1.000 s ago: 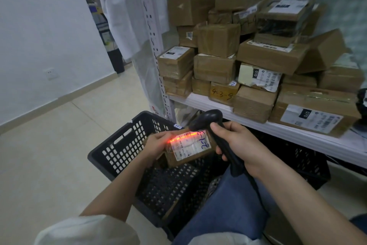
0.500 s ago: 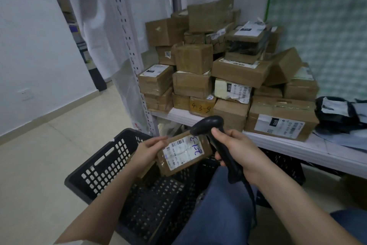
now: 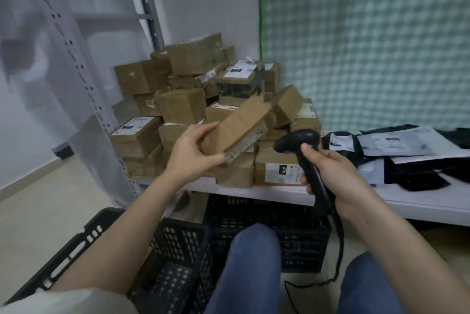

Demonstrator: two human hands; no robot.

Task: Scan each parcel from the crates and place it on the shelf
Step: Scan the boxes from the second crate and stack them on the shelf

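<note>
Left hand (image 3: 193, 154) grips parcel (image 3: 236, 126) by near end, raised, tilted up and away, label edge facing down-right. Right hand (image 3: 335, 173) closed around scanner (image 3: 302, 151) handle, head pointing left, just right of parcel. Box pile (image 3: 183, 102) on shelf (image 3: 292, 195) behind both hands. Crates (image 3: 267, 229) below hands, by knees. Mailers (image 3: 399, 146) right of right hand.

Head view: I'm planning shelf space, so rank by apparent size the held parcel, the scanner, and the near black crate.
1. Near black crate, clearly largest.
2. Held parcel in the left hand.
3. Scanner in the right hand; close to the parcel, nearness makes this unsure.
</note>
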